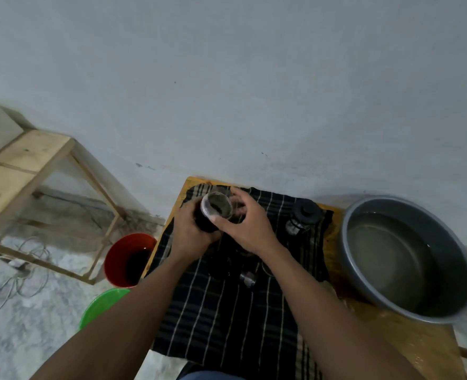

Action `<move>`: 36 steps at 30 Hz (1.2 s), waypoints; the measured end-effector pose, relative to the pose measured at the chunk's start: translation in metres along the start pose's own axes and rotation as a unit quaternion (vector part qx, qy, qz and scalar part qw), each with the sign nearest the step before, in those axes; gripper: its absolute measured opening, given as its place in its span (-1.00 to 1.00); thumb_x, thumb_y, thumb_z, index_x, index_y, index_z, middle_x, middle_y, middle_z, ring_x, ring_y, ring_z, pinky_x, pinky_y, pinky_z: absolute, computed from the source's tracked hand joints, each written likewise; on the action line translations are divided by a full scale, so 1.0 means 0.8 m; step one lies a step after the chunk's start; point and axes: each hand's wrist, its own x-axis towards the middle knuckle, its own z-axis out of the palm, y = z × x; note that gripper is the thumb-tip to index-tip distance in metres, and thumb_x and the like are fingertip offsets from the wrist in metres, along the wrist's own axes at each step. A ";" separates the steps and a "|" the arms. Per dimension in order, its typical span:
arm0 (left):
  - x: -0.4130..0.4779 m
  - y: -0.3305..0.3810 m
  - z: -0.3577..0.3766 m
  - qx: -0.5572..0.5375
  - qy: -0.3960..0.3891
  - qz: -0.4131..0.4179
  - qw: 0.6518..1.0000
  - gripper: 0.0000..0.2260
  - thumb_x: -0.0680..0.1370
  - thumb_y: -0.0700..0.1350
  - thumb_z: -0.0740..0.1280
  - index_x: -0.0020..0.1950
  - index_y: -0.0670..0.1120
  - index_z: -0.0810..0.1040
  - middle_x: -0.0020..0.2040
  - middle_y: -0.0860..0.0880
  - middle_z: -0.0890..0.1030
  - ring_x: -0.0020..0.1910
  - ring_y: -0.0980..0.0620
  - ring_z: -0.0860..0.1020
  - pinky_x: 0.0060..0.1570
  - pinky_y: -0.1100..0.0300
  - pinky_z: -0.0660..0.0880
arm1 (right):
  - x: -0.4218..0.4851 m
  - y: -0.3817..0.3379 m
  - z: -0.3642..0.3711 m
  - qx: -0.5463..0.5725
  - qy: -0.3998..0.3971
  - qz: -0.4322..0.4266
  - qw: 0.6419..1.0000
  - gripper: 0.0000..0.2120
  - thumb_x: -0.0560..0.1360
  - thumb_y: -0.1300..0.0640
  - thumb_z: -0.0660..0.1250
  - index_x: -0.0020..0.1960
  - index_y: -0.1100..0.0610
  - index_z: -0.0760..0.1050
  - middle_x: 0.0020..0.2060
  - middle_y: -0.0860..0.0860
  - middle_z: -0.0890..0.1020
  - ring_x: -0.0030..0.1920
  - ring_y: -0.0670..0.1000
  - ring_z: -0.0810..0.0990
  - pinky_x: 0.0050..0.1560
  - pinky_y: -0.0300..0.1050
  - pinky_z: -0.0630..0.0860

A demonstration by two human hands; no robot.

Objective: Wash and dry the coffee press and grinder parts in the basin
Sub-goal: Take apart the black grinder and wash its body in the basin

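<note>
- My left hand (191, 229) is wrapped around the dark body of a grinder part (216, 209), gripping it from the left. It is held just above the far left part of the bench (391, 341).
- The grinder part is tilted so its clear-rimmed opening faces up towards me, with dark residue showing inside.
- My right hand (244, 229) comes in from the right. Its thumb presses on the near rim of the grinder part and its fingers curl round the far side. What lies under those fingers is too blurred to tell.
- A dark striped cloth (226, 325) covers the left and middle of the bench, from the far edge towards the near edge.
- The coffee press (303, 216) stands upright on the cloth near its far right corner, apart from both hands.
- A small metal piece (247, 278) lies on the middle of the cloth, between my forearms.
- The grey basin (440, 231) sits at the right edge of the bench, just beside the cloth, with water in it.
- On the floor to the left of the bench stands a red bucket (117, 256) with dark liquid inside, and a green tub (100, 305) sits just nearer to me.
- Further left are a bare wooden frame (35, 157) against the wall and loose cables (21, 272) on the floor.
</note>
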 end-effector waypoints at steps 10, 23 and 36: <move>0.054 0.230 0.096 0.268 -0.093 0.242 0.928 -0.18 0.20 0.27 0.46 0.44 0.12 0.37 0.25 -0.01 0.46 0.20 -0.11 0.42 0.11 -0.06 0.45 | -0.042 0.004 -0.208 0.161 0.268 0.018 0.950 -0.57 0.41 0.07 0.58 0.22 -0.02 0.51 0.07 -0.04 0.64 0.03 -0.03 0.68 -0.03 -0.19 0.63; -0.020 0.306 0.370 0.409 -0.298 0.292 0.812 -0.41 0.35 0.26 0.47 0.30 0.10 0.42 0.05 -0.01 0.59 -0.04 -0.05 0.61 -0.13 0.05 0.57 | -0.173 0.233 -0.392 0.296 0.157 0.284 0.898 -0.60 0.56 -0.01 0.40 0.33 0.13 0.50 0.16 0.18 0.64 0.10 0.21 0.68 0.06 0.12 0.62; -0.033 0.259 0.458 0.375 -0.376 0.147 0.835 -0.28 0.40 0.11 0.50 0.50 0.08 0.29 0.28 -0.08 0.55 0.18 -0.13 0.57 0.11 -0.06 0.54 | -0.121 0.322 -0.434 0.249 0.231 0.435 0.834 -0.43 0.65 -0.20 0.17 0.44 0.22 0.39 0.22 0.15 0.56 0.23 0.21 0.55 0.31 0.14 0.49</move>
